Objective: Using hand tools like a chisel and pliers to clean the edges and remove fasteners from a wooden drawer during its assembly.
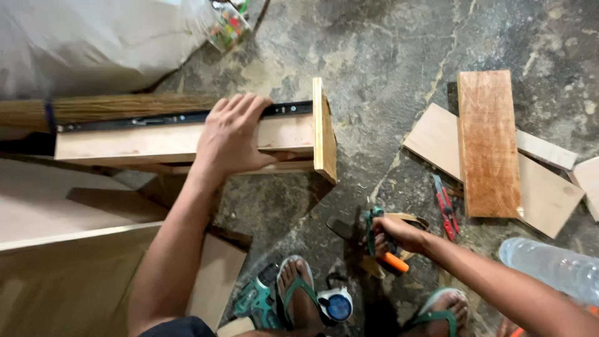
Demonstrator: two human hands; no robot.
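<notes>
Head view, looking down at a concrete floor [399, 56]: the left hand [232, 134] lies open, palm down, on a wooden drawer box [175, 140] turned on its side, fingers over the black slide rail [125, 120]. The right hand [399, 234] is closed around a green and orange tool [382, 240], possibly a hammer, just beside red pliers [445, 206] and loose boards [490, 143].

Counted: 1 wooden drawer [187, 140] with 1 black slide rail [156, 117], 9 o'clock. 4 loose boards [490, 143] at 3 o'clock. 1 red pliers [445, 207]. 1 green-orange hand tool [380, 240], 6 o'clock. 1 teal drill [257, 302]. 1 tape measure [336, 306]. 1 plastic bottle [552, 265]. 1 broom [112, 106]. 2 sandals [298, 293].
</notes>
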